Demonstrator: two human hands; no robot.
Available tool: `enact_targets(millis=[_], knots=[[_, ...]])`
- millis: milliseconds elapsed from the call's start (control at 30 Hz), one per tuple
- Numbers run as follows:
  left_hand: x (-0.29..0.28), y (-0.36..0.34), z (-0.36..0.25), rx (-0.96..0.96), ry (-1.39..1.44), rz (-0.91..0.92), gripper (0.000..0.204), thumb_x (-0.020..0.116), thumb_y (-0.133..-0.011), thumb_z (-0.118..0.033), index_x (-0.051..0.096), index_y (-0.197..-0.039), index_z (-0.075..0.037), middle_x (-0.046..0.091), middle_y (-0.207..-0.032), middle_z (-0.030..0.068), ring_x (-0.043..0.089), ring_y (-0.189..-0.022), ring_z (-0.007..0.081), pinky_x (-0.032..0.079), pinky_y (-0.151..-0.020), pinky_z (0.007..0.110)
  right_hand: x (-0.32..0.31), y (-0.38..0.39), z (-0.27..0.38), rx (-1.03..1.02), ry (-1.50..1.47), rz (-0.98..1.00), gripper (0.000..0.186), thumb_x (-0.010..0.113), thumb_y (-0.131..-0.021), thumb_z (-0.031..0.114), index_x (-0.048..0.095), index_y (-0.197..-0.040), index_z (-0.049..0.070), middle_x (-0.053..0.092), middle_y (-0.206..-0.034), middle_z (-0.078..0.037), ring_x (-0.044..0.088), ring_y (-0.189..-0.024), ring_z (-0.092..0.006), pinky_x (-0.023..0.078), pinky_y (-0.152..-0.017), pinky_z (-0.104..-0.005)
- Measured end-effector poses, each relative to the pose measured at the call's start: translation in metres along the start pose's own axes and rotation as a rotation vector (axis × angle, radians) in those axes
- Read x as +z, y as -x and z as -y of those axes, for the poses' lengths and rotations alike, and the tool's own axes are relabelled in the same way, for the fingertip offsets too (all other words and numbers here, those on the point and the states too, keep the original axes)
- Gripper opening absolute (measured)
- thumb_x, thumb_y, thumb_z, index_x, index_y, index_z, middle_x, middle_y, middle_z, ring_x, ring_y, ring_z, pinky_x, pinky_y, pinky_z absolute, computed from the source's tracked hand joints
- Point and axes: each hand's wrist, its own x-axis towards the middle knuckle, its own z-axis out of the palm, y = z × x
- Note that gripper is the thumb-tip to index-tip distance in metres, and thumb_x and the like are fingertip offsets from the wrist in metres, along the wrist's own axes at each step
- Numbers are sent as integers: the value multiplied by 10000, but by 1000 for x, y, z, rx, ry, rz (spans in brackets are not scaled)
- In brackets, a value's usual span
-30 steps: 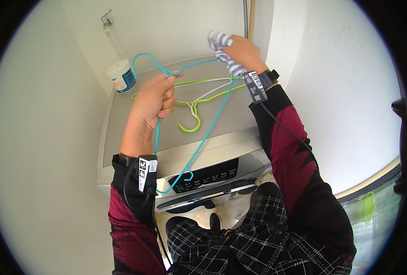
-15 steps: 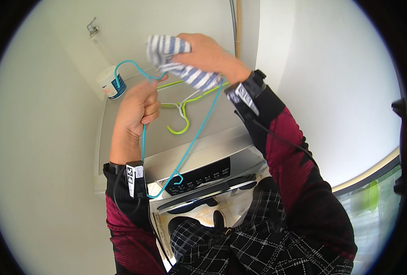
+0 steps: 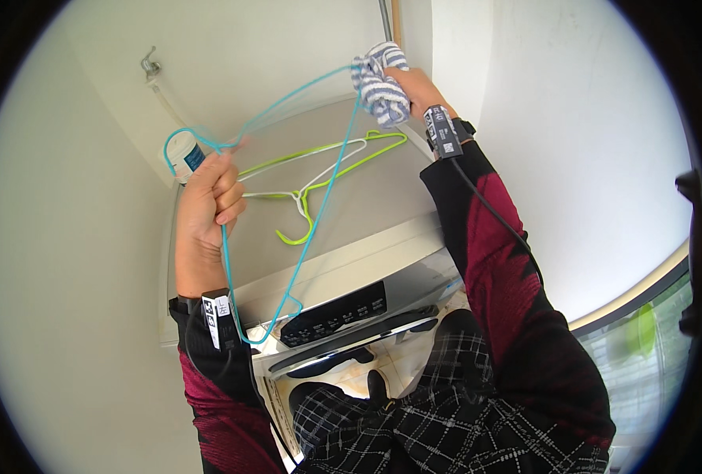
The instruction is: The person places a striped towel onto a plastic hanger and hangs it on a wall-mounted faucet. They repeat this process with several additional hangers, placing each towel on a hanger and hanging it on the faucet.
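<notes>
A blue wire hanger (image 3: 307, 251) is held up over the grey appliance top by my left hand (image 3: 209, 201), whose fingers are wrapped round it near the base of its hook. My right hand (image 3: 419, 91) grips a bunched cloth (image 3: 383, 85) with blue-grey and white stripes at the far right. The hanger's far corner meets the cloth; whether it passes through or behind the folds I cannot tell. Beneath the held hanger, a green hanger (image 3: 356, 167) and a white hanger (image 3: 297, 201) lie overlapping on the top, hooks toward me.
The appliance (image 3: 280, 229) has a dark control panel (image 3: 334, 314) on its near side. A white and blue tub (image 3: 185, 158) stands at the back left, below a wall tap (image 3: 152, 67). White walls close in on both sides; a window (image 3: 643, 355) is at the lower right.
My right hand has moved right with the striped cloth, away from my left hand. My left hand and the blue hanger have shifted slightly left and nearer. More of the green and white hangers shows.
</notes>
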Motion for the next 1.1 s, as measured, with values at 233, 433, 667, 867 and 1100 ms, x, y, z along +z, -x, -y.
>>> enact_targets(millis=[233, 433, 667, 867, 1100], knots=[[-9, -1, 0, 74, 106, 26, 429, 486, -1097, -187, 476, -1447, 60, 224, -631, -82, 188, -465, 33, 210, -362, 207, 41, 18, 5, 127, -944, 498, 246, 577, -1028, 196, 698, -1127, 6, 744, -1007, -78, 713, -865, -194, 582, -765, -334], [-30, -15, 10, 120, 199, 71, 398, 484, -1097, -171, 519, -1428, 47, 337, -647, -79, 330, -497, 41, 325, -420, 209, 143, 119, 31, -3, -318, 714, 362, 692, -965, 270, 689, -1171, -27, 737, -1000, -70, 643, -904, -108, 538, -811, -289], [-18, -20, 10, 103, 114, -337, 338, 506, -1087, -179, 590, -1312, 59, 268, -618, -91, 254, -494, 31, 253, -427, 218, 143, 139, 64, 11, -128, 690, 469, 762, -882, 359, 719, -1178, -3, 740, -1095, -82, 678, -895, -139, 544, -826, -283], [-5, -5, 11, 112, 26, -102, 341, 494, -1091, -190, 551, -1325, 52, 256, -619, -80, 219, -491, 38, 217, -419, 208, 101, 102, 71, 162, -767, 403, 444, 603, -1000, 340, 638, -1302, 16, 739, -1177, -150, 749, -1001, -240, 618, -902, -376], [-26, -22, 8, 250, 95, -346, 319, 486, -1107, -225, 570, -1278, 30, 264, -632, -77, 258, -512, 48, 259, -445, 228, 148, 175, 66, 275, -542, 755, 447, 590, -1000, 353, 643, -1304, 30, 749, -1125, -92, 734, -948, -152, 594, -874, -304]])
